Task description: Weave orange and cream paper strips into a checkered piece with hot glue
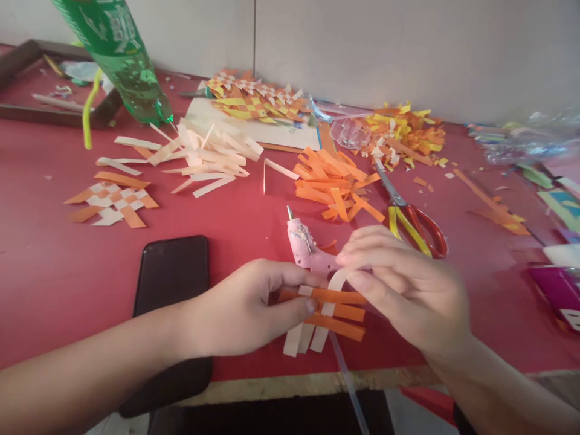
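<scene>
My left hand (258,308) pinches a small weave of orange and white paper strips (339,310) near the table's front edge, thumb on top and fingers underneath. Between the thumb and fingers of my right hand (403,281) is the upper end of a white paper strip (336,281), which bends up out of the weave. Orange strips run crosswise and white ones hang below. Just behind both hands lies a pink glue gun (304,246), its metal tip pointing away; a clear glue stick (348,380) extends past the table edge below the weave.
A black phone (174,272) lies under my left forearm. Scissors (410,220) rest behind my right hand. Loose orange strips (333,181), white strips (212,151) and a finished woven piece (115,199) lie farther back. A green bottle (122,60) stands at back left.
</scene>
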A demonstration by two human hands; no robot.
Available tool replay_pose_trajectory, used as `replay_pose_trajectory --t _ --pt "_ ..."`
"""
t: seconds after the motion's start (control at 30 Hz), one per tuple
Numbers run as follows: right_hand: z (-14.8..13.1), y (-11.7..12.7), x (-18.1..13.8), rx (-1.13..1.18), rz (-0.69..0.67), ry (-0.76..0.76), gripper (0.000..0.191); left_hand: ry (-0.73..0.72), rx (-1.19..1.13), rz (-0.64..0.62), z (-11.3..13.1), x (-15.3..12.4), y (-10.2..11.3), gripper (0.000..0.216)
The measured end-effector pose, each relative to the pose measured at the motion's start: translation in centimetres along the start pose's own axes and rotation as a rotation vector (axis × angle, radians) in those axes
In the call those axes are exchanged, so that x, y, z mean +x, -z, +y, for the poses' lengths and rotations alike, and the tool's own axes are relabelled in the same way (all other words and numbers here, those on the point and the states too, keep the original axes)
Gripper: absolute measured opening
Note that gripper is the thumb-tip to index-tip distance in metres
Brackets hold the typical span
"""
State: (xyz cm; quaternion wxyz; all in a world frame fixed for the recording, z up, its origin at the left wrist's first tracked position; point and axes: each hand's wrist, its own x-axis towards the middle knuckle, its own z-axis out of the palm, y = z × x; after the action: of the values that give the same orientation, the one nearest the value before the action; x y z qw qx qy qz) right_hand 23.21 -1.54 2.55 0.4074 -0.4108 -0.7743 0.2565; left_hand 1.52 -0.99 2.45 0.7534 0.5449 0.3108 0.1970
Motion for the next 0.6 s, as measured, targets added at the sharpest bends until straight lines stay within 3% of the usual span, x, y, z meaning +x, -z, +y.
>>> replay_pose_trajectory --t 0.17,0.33,0.6 --pt "0.28 0.29 -0.7 -0.183 -0.031 0.223 0.036 -0.005 -0.048 0.094 -0.59 0.29 0.35 0.03" --pt "-0.07 0.42 -0.89 -0.428 -0.089 0.321 0.028 -0.042 -0.136 0.119 -0.58 0.59 0.66 0.028" --pt "-0.03 0.04 -0.66 -0.493 -0.124 0.414 0.026 -0.036 -0.233 0.128 -0.47 0.45 0.68 0.028"
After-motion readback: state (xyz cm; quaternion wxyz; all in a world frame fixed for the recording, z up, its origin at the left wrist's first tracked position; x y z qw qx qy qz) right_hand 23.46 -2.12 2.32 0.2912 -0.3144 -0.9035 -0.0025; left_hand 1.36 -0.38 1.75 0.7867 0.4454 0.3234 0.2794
